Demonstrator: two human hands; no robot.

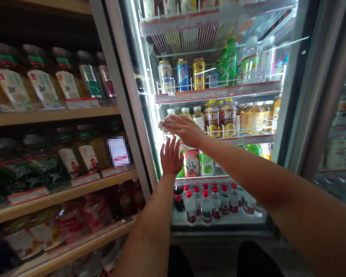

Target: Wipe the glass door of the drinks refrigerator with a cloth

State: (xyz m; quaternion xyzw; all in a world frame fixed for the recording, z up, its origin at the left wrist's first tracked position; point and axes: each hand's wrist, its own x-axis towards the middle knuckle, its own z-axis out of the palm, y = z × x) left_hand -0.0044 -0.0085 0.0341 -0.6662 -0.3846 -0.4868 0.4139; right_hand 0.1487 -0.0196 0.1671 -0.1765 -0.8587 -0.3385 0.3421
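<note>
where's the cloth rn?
Head view: the white cloth sits under the right hand, pressed against the cooler door near its left edge, just above the left hand.

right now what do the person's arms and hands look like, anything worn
Both arms are bare as far as the view shows: no sleeves, no watch or bands. The left hand and right hand wear no gloves; no rings show.

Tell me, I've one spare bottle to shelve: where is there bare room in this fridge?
Bare floor shows on the bottom shelf, in front and right of the red-capped bottles; headroom over the cans. The juice bottles stand packed.
</note>
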